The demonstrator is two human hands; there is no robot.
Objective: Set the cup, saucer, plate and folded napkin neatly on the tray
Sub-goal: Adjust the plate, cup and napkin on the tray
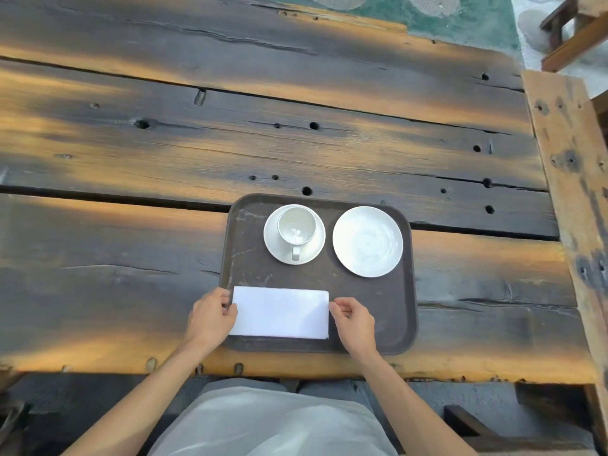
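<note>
On the dark brown plastic tray (388, 311) – white cup (296, 228) on saucer (312, 251) and round white plate (367, 241) at its far side – the left hand (210, 315) and right hand (353, 319) pinch the folded white napkin (279, 312) at its near edge, seemingly the last step – squaring, then letting go.

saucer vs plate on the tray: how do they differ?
The small white saucer carries the white cup; the larger white round plate is bare. The saucer sits left of the plate on the dark brown tray, directly beyond the folded white napkin. Both are white, round, flat, at the tray's far side.
</note>
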